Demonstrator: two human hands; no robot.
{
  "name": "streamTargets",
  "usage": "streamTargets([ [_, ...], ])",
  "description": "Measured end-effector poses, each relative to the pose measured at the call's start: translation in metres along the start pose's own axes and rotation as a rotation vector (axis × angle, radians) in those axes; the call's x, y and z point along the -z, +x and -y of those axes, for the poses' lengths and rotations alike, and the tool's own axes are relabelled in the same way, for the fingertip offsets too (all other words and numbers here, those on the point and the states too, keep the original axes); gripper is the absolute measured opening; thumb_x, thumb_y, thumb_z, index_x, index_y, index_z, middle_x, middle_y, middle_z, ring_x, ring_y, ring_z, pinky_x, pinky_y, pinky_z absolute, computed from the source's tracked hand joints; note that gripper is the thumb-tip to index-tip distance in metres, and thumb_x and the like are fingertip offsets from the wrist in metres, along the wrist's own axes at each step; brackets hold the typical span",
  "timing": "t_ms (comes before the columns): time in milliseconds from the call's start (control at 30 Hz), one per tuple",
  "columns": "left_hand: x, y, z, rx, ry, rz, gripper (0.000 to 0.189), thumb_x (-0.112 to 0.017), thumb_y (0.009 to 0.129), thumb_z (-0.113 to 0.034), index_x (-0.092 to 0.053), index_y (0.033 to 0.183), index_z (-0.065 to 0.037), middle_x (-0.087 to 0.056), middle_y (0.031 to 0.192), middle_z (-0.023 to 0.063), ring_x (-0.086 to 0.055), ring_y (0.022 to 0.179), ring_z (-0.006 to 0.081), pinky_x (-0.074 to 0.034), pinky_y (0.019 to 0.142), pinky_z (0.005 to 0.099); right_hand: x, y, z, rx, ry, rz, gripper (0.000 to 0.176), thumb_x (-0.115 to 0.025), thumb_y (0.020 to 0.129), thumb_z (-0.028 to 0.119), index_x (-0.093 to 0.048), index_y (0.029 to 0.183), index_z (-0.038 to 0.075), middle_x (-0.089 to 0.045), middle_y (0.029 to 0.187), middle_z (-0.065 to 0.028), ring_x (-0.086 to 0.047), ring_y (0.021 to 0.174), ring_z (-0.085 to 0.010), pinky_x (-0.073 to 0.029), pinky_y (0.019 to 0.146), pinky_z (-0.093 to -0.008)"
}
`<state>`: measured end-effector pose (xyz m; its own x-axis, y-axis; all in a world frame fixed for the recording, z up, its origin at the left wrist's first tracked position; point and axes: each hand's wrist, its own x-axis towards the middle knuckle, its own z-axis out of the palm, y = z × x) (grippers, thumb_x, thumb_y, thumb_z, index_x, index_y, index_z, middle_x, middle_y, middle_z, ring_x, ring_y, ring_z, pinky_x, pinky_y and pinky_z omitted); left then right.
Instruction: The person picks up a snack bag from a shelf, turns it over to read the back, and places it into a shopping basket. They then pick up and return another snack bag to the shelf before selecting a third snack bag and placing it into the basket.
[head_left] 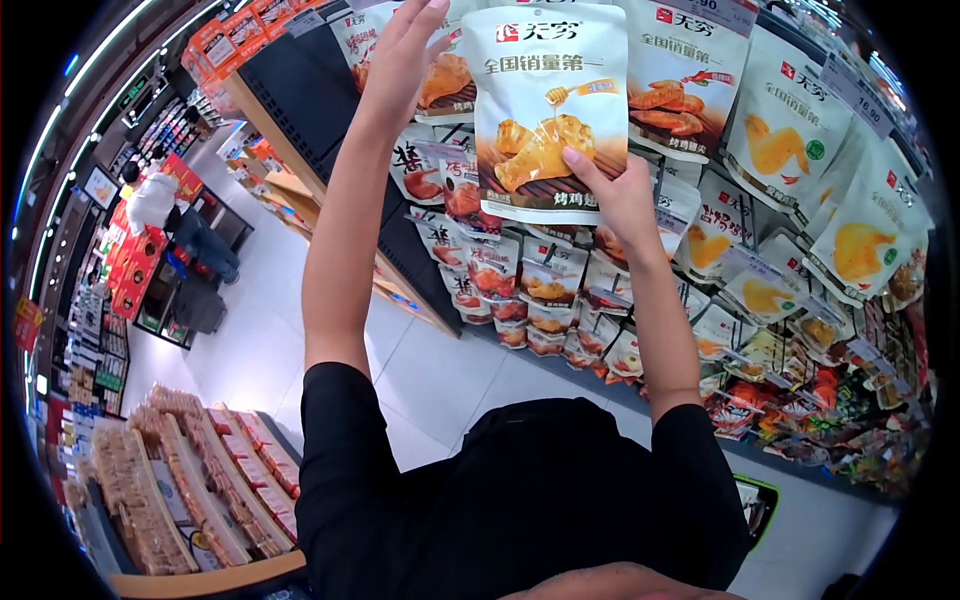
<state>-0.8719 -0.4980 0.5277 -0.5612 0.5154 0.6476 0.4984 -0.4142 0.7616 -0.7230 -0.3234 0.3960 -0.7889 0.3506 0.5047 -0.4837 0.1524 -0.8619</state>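
Observation:
A white and brown snack bag with roasted chicken pictured on it is held up in front of the hanging rack. My right hand grips its lower right edge, the thumb lying across the front. My left hand is raised at the top, left of that bag, with its fingers apart and nothing seen in it; the fingertips run to the frame's edge. Behind both hands hang similar bags, among them one with chicken wings just right of the held bag.
Price tags stick out from the rack's hooks. A shelf of packaged goods stands at lower left. Beyond the tiled aisle a person in a white top stands by a red display. A green-rimmed basket is at lower right.

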Motion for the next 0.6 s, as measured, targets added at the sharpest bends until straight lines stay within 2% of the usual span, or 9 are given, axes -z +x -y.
streamTargets([
  [200,0.007,-0.006,-0.017,-0.052,0.035,0.01,0.048,-0.045,0.098,-0.03,-0.042,0.137,-0.003,-0.044,0.139,0.0102,-0.034,0.133,0.0227,-0.026,0.108,0.0391,-0.015,0.01,-0.001,0.008,-0.008,-0.005,0.037,-0.07,0.085,0.021,-0.061,0.108,-0.007,-0.067,0.102,-0.0101,-0.062,0.091,-0.0119,-0.048,0.084,-0.0267],
  [267,0.004,-0.007,-0.022,-0.091,0.17,-0.026,0.048,-0.045,0.098,-0.031,-0.042,0.137,-0.003,-0.044,0.138,0.0103,-0.036,0.131,0.022,-0.029,0.107,0.0373,-0.022,0.012,0.004,0.008,0.03,-0.02,0.036,-0.07,0.085,0.021,-0.062,0.107,-0.007,-0.067,0.102,-0.0101,-0.062,0.091,-0.012,-0.048,0.085,-0.0267],
  [400,0.008,0.006,-0.02,-0.111,0.207,0.031,0.047,-0.045,0.098,-0.03,-0.043,0.136,-0.002,-0.047,0.136,0.0102,-0.039,0.129,0.0211,-0.03,0.106,0.0365,-0.029,0.014,0.006,0.018,0.004,-0.058,0.037,-0.07,0.085,0.02,-0.062,0.108,-0.007,-0.068,0.103,-0.011,-0.062,0.094,-0.0124,-0.047,0.087,-0.026],
  [467,0.009,0.012,-0.024,-0.211,0.391,0.075,0.044,-0.044,0.099,-0.029,-0.046,0.134,-0.003,-0.05,0.133,0.01,-0.041,0.127,0.0211,-0.03,0.106,0.0367,-0.029,0.015,0.002,0.026,-0.004,-0.072,0.037,-0.07,0.085,0.02,-0.062,0.109,-0.007,-0.068,0.103,-0.011,-0.062,0.093,-0.0122,-0.047,0.086,-0.0259],
  [533,0.013,0.008,-0.029,-0.191,0.337,0.08,0.046,-0.045,0.098,-0.033,-0.048,0.133,-0.003,-0.052,0.131,0.0093,-0.042,0.126,0.0205,-0.03,0.105,0.0374,-0.029,0.013,0.001,0.038,-0.007,-0.079,0.038,-0.07,0.085,0.021,-0.062,0.109,-0.007,-0.068,0.103,-0.0111,-0.062,0.093,-0.012,-0.047,0.086,-0.0258],
  [600,0.014,0.004,-0.032,-0.06,0.172,-0.012,0.05,-0.046,0.097,-0.038,-0.047,0.134,-0.004,-0.052,0.132,0.0087,-0.043,0.125,0.02,-0.03,0.104,0.0375,-0.029,0.012,0.0,0.05,0.038,-0.08,0.039,-0.071,0.085,0.022,-0.062,0.109,-0.007,-0.068,0.103,-0.011,-0.062,0.093,-0.0123,-0.047,0.086,-0.0259],
])
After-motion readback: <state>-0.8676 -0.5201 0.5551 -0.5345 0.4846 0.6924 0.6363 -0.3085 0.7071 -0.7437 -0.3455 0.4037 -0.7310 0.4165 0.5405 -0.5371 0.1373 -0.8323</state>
